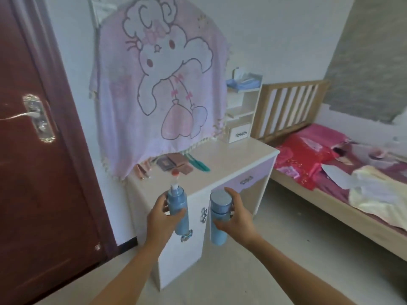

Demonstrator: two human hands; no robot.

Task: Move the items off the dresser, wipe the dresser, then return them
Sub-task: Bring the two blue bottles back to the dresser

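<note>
The person's left hand (161,216) is gripping a blue pump bottle (178,201), fingers curled round its body, while the right hand (235,219) is wrapping its fingers and thumb round a blue capped bottle (219,208). Both bottles are being held upright in the air just in front of the dresser (231,155). A teal comb (199,165), brown palettes (176,165) and a small red-capped bottle (175,173) are lying on its top under a hanging pink blanket (163,84).

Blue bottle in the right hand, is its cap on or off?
On: a wide blue cap closes the top of the bottle, gripped by the right hand.
</note>
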